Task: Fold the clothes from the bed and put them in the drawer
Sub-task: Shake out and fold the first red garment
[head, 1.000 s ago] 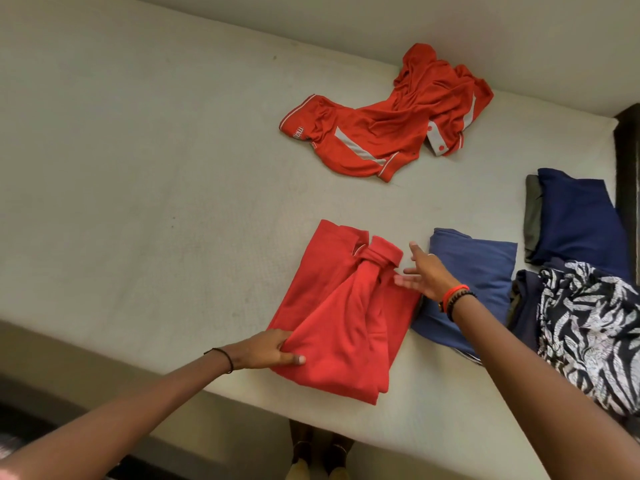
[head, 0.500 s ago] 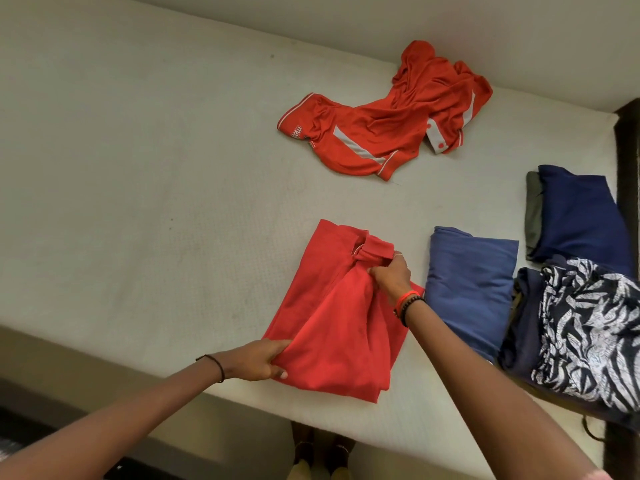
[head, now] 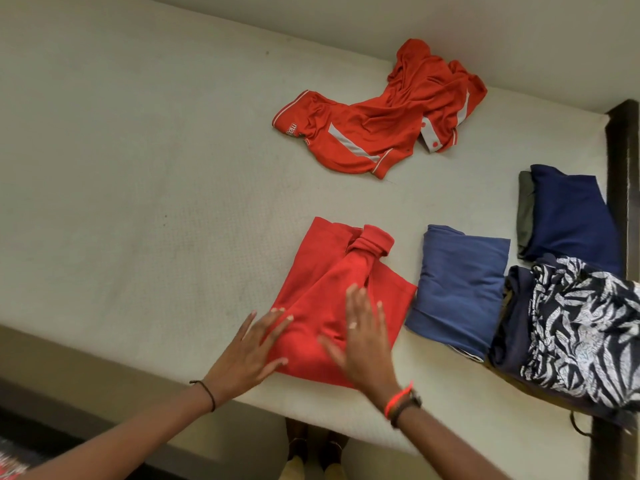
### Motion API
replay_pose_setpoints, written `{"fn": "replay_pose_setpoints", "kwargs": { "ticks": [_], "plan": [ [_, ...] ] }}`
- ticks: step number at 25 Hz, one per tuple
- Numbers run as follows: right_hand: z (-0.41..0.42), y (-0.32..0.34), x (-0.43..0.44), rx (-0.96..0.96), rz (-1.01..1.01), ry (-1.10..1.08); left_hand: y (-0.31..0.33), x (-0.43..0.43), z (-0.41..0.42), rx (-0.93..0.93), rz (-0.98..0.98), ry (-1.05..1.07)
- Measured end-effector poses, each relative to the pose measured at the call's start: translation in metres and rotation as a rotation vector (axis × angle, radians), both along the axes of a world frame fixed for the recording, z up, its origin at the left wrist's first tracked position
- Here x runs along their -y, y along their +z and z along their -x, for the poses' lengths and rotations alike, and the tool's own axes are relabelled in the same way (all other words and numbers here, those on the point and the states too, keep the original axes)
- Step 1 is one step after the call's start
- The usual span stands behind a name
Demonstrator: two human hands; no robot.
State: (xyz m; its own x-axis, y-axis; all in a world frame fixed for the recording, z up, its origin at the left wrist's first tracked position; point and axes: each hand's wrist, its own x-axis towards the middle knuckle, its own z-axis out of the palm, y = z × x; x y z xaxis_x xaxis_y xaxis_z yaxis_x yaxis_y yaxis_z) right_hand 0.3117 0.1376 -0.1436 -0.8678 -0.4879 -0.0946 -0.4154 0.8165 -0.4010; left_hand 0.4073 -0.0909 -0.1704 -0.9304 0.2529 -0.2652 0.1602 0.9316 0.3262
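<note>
A partly folded red shirt [head: 332, 271] lies on the bed [head: 138, 202] near its front edge, its collar end bunched at the top. My left hand [head: 252, 348] lies flat with spread fingers on the shirt's lower left corner. My right hand [head: 367, 337] is over the shirt's lower right part, fingers straight and blurred. Neither hand grips the cloth. A crumpled red jersey [head: 381, 119] with white stripes lies unfolded at the back of the bed. No drawer is in view.
Right of the red shirt sits a folded blue garment [head: 460, 285]. Further right are a folded navy piece [head: 575, 216] over an olive one, and a black-and-white patterned garment [head: 581, 327]. A dark bed frame post [head: 623, 168] runs along the right edge.
My right hand let go of the bunched collar and came down to the shirt's lower part. My left hand released the lower left corner and now lies flat on it.
</note>
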Motion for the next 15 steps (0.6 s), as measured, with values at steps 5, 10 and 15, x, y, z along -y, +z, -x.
{"fn": "replay_pose_setpoints", "kwargs": {
  "ticks": [5,10,15],
  "plan": [
    [-0.07,-0.04,-0.033,0.056,-0.334,0.193,-0.017,0.003,0.004,0.007,0.133,-0.277],
    [-0.046,-0.046,-0.051,0.327,-0.366,0.128,-0.024,0.006,0.009,0.167,0.144,-0.262],
    [-0.056,-0.018,-0.065,0.557,-0.303,0.099,0.012,-0.001,0.021,0.388,0.06,-0.321]
  ]
}}
